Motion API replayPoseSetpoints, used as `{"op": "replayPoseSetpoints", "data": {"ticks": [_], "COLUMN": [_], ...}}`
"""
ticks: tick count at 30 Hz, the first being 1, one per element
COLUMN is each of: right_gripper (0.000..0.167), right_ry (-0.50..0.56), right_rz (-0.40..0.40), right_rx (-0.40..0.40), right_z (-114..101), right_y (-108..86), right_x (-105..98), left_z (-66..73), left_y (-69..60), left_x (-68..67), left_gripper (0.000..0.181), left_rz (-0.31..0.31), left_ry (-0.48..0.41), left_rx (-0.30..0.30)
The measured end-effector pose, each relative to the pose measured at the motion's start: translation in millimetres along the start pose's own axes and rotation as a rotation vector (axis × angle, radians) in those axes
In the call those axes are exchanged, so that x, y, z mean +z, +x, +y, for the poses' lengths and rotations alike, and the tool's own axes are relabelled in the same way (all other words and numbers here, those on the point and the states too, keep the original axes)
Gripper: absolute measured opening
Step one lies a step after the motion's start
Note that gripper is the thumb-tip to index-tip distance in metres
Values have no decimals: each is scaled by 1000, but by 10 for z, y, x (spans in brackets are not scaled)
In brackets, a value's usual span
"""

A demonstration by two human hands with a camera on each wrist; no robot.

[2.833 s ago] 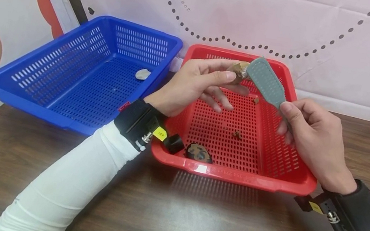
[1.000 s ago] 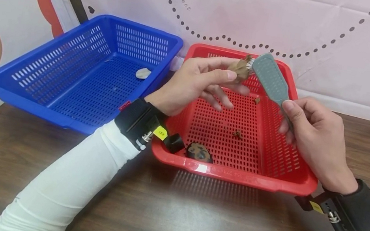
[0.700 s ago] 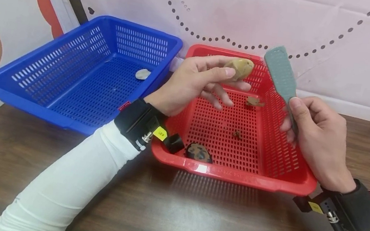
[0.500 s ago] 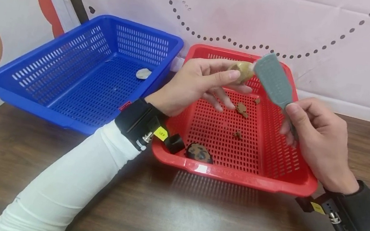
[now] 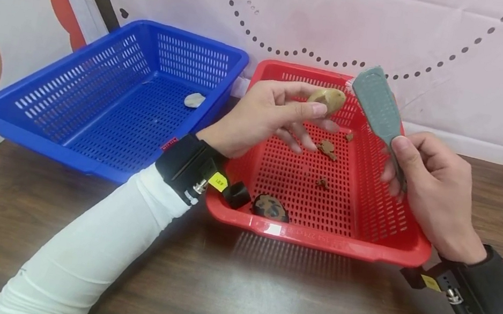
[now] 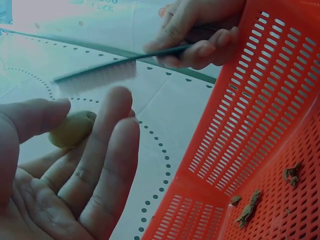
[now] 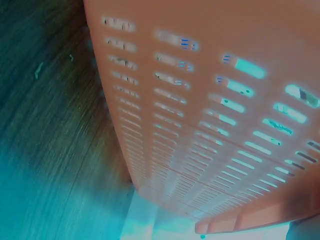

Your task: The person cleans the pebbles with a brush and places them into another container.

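Above the red basket (image 5: 312,238), my left hand (image 5: 275,111) pinches a smooth, yellowish-brown stone (image 5: 331,100) between thumb and fingers. A small patch on the stone looks darker. My right hand (image 5: 438,193) grips the handle of a grey-green brush (image 5: 376,102), its head raised just right of the stone and apart from it. White bristles (image 6: 102,80) face the stone in the left wrist view. On the basket floor lie brown mud-like clumps (image 5: 328,148) and a black-and-brown mottled stone (image 5: 271,207) near the front left corner. The right wrist view shows neither the brush nor the stone.
A blue basket (image 5: 52,153) stands to the left, with one white stone (image 5: 194,100) against its right side. Both baskets sit on a brown wooden table (image 5: 231,295). Behind them hangs a pale printed cloth (image 5: 374,23).
Brown stuff that covered the stone's end has come off; a larger clump now lies on the red basket's floor. The brush, earlier against the stone, has drawn slightly up and right.
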State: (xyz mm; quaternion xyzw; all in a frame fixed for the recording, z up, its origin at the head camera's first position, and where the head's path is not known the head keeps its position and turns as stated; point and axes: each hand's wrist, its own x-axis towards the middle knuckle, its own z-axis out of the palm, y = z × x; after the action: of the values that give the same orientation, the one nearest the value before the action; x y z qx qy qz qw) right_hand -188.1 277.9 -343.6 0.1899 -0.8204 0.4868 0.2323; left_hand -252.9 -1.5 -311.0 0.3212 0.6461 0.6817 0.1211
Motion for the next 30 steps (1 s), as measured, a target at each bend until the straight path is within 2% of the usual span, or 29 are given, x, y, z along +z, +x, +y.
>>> {"op": "replayPoseSetpoints", "data": {"ticks": [5, 9, 15, 21, 26, 30], "right_gripper": [4, 5, 9, 16, 22, 17], "right_ry": [-28, -101, -167, -146, -64, -36], "right_rz": [-98, -146, -104, -53, 1, -48], "right_rx": [-66, -48, 21, 70, 52, 5], "right_z": [7, 4, 2, 0, -13, -15], "right_y": [-18, -4, 11, 16, 11, -6], "right_x": [-25, -27, -6, 9, 11, -9], "left_z": [-12, -2, -4, 7, 6, 5], "left_y": [-10, -9, -11, -9, -2, -5], "left_x": [1, 11, 9, 1, -5, -7], "left_gripper": [36, 40, 40, 38, 35, 36], "left_rz": [14, 16, 36, 49, 50, 50], "left_ry": [46, 92, 92, 83, 64, 51], "left_rx": [-16, -48, -68, -53, -34, -32]}}
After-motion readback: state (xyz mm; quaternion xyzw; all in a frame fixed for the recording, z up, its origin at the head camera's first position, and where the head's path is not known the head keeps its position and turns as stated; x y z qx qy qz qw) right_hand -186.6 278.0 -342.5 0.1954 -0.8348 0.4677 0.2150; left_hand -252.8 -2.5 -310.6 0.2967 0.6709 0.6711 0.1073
